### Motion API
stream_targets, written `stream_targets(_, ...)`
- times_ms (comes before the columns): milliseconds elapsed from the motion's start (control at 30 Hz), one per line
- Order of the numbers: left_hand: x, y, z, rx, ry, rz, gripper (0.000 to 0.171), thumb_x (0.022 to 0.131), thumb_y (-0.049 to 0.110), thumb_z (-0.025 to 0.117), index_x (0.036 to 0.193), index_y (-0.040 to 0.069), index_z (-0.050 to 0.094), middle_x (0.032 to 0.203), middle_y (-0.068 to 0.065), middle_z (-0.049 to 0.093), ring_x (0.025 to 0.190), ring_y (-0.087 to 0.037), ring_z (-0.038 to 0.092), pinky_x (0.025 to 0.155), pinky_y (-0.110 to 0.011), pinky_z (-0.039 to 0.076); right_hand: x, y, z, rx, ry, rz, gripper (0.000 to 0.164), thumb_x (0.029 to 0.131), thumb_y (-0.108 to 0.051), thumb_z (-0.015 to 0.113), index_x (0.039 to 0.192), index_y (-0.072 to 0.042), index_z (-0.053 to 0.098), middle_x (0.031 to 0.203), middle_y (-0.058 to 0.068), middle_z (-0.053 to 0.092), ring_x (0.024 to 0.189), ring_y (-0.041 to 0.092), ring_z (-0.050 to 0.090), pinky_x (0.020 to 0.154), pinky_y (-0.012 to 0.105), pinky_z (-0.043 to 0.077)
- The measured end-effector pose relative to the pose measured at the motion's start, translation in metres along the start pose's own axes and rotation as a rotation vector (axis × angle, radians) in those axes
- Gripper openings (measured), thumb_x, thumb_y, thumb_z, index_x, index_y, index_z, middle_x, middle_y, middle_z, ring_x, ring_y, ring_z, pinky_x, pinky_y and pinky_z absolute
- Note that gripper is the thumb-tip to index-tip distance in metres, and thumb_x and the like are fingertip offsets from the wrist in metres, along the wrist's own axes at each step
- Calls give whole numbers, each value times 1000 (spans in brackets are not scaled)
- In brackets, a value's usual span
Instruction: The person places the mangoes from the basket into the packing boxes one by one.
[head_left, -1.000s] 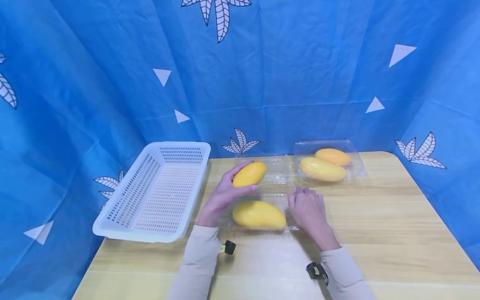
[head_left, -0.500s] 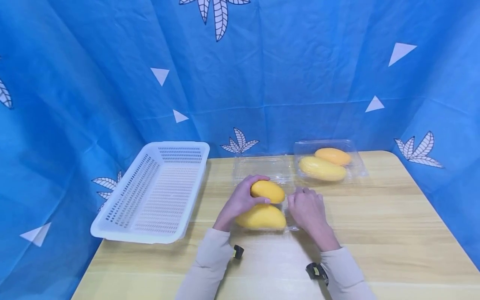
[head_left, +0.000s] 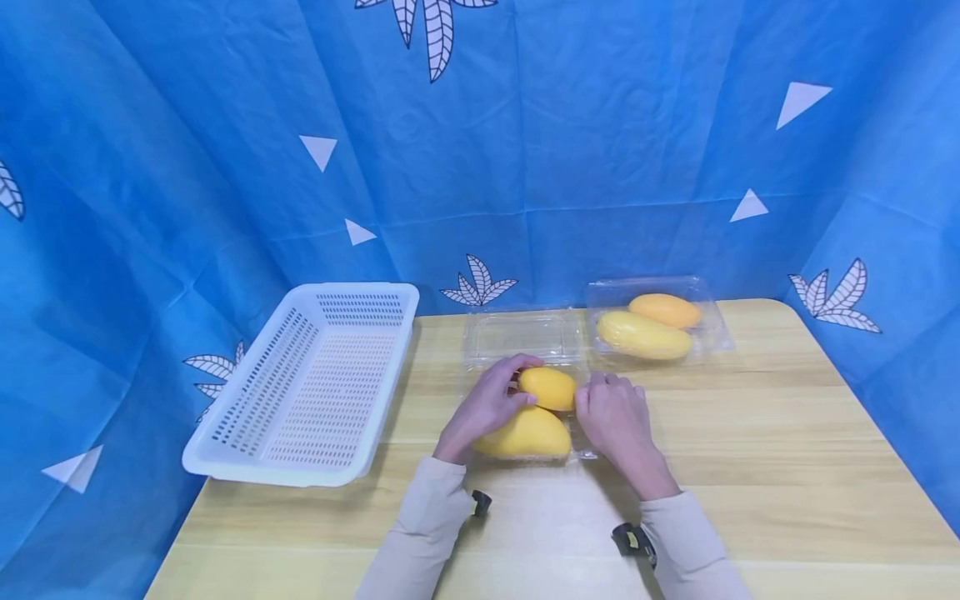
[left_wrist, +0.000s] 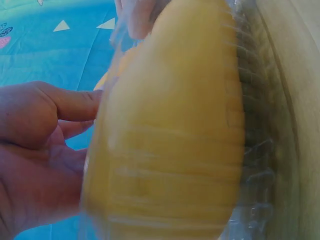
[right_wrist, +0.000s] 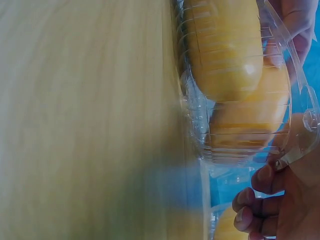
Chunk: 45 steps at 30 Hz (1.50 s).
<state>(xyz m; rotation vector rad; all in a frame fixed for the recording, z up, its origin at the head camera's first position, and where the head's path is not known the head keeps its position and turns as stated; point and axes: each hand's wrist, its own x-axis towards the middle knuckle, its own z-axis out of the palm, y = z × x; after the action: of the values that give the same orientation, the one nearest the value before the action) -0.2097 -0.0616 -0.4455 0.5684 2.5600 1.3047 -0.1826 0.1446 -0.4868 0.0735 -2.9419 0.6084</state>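
Note:
In the head view, an open clear plastic clamshell box [head_left: 583,442] lies on the table with its lid [head_left: 525,333] folded back. A large yellow mango [head_left: 528,435] rests along its near side. Behind that fruit, an orange-yellow mango [head_left: 551,388] sits at the box's far right; my left hand [head_left: 486,404] holds its left end between thumb and fingers. The right wrist view shows both mangoes inside the clear walls. My right hand [head_left: 617,417] pinches the box's right rim, other fingers curled. In the left wrist view, the box wall and near mango [left_wrist: 175,125] hide the left fingertips.
A white perforated plastic basket [head_left: 375,375] stands at the left of the wooden table [head_left: 787,442]. At the back right, another clear box [head_left: 708,333] holds a pale yellow mango [head_left: 637,335] and an orange one [head_left: 667,310]. A blue curtain [head_left: 600,150] hangs behind.
My left hand has brought the orange-yellow mango from over the lid, right and nearer, down into the box beside the larger mango. The right hand has stayed at the rim.

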Motion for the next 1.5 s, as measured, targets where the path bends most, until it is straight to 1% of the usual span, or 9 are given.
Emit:
stream_targets(233,3,0,1,41,39,-32,46,95,-2,68,139,11,62,136,-13,59,113,-27,62,99,-40,53,0,0,-3,5,-1,-4,28,102,-20,45,77,-9,52,80,13,57,75,33,54,68,44,42)
stream_targets(500,5,-4,-2,125,58,-24,50,91,-6,70,139,7,62,140,-13,61,124,-29,60,106,-42,49,1,-1,-2,7,7,-10,29,103,-20,43,78,-8,53,78,12,56,74,32,53,67,43,41)
stream_targets(600,5,-6,-2,139,66,-18,49,91,-6,70,138,5,63,139,-14,62,123,-28,60,105,-42,50,1,-1,-2,5,11,-13,29,103,-20,43,78,-8,53,77,12,55,73,32,53,66,43,41)
stream_targets(867,2,-7,-2,184,100,-16,44,91,0,72,135,3,65,129,-15,64,118,-29,58,103,-45,48,1,0,-1,11,15,-14,29,103,-19,45,77,-8,53,78,13,57,73,33,53,67,43,42)
stream_targets(1133,0,-7,-3,202,109,-69,38,96,9,71,133,0,65,124,-15,65,113,-29,61,101,-42,51,0,-2,-3,12,4,-17,29,102,-19,44,77,-9,53,79,13,58,74,33,54,67,43,42)
stream_targets(1267,-1,-7,-7,152,76,-77,38,97,9,69,134,1,63,124,-16,66,112,-28,63,99,-41,53,-1,-1,-3,21,8,-9,29,102,-19,44,76,-9,53,80,14,58,76,34,55,68,43,41)
stream_targets(1367,-3,-10,-17,62,61,-96,37,99,11,66,135,1,62,123,-17,66,111,-28,65,97,-41,54,-1,-1,-3,27,11,-9,28,101,-18,45,76,-9,52,79,13,58,76,34,54,67,43,41)
stream_targets(1433,-5,-14,-27,11,87,-112,35,100,12,65,134,2,63,121,-15,67,110,-28,65,96,-41,55,-2,-1,-2,28,12,-15,28,102,-18,45,76,-9,52,78,13,57,74,33,54,67,43,41)
stream_targets(1500,-5,-20,-37,-29,148,-102,32,100,12,64,131,2,65,117,-13,68,109,-29,66,95,-42,56,-2,0,-2,25,16,-21,29,102,-18,45,75,-9,51,77,12,57,74,33,53,67,43,42)
